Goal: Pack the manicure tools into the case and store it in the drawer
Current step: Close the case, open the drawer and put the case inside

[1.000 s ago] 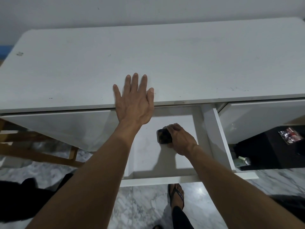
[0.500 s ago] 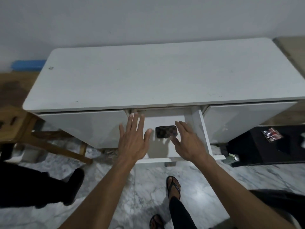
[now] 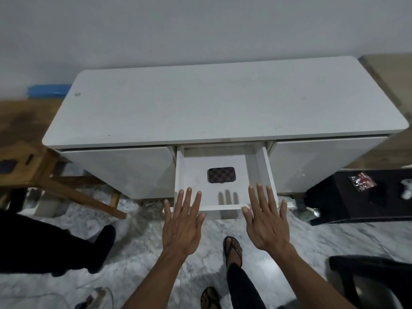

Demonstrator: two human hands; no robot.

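Looking down, I see two sandalled feet on the marble floor, then my left hand (image 3: pixel 181 228) and right hand (image 3: pixel 266 224), both flat with fingers spread wide, holding nothing, hovering at the front edge of the drawer (image 3: pixel 223 207). Beyond them one case (image 3: pixel 221 175) lies shut on the drawer floor, near its middle, apart from the walls: a small rounded rectangle in a brown checkered pattern with a dark rim. The one drawer stands pulled out from the white cabinet (image 3: pixel 223 103).

A brown checkered case (image 3: pixel 221 174) is lying in the white drawer (image 3: pixel 259 166); the floor (image 3: pixel 142 237) is showing grey-veined marble.
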